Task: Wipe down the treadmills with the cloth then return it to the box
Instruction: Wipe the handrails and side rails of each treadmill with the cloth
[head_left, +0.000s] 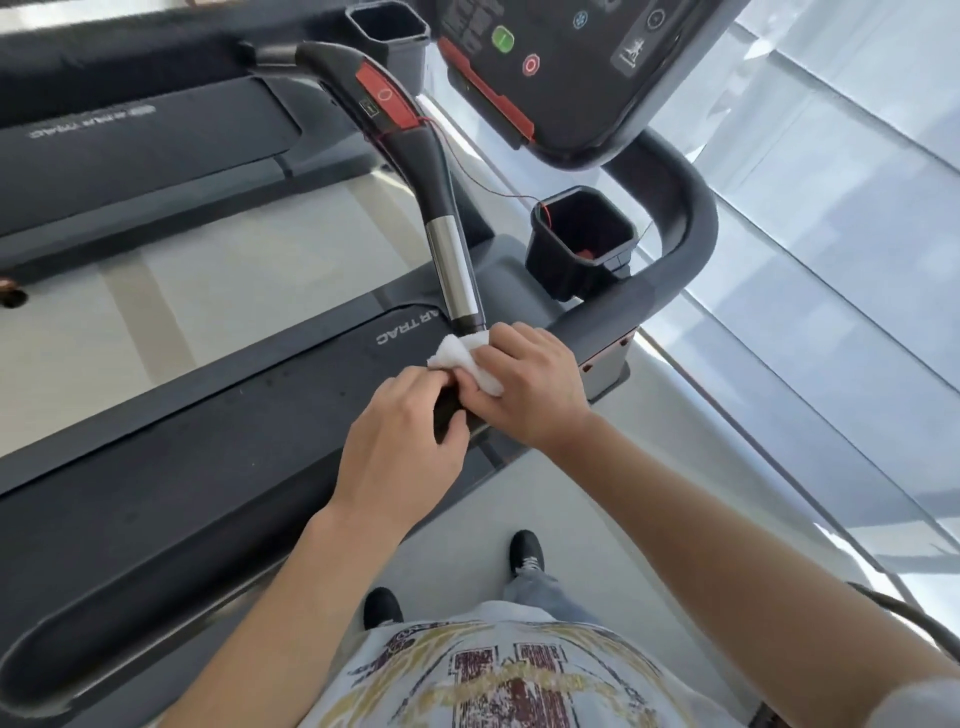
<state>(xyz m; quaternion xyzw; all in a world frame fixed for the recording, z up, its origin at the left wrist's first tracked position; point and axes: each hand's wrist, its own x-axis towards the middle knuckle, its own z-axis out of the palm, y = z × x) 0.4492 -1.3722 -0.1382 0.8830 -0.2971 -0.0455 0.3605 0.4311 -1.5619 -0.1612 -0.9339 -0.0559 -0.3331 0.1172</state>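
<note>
A white cloth (465, 356) is wrapped on the near end of the treadmill's black and silver handlebar (451, 262), just below its silver section. My right hand (530, 387) grips the cloth around the bar. Right beside it, my left hand (405, 441) grips the bar's black end, thumb and fingers curled round it. The treadmill's belt deck (218, 457) stretches to the left below the hands. No box is in view.
The console (561, 62) with green and red buttons sits at the top, with black cup holders (582, 239) either side and a red safety cord. A curved grey side rail (670, 244) runs right. A second treadmill (130, 135) lies upper left. My feet stand on pale floor beside glass panels.
</note>
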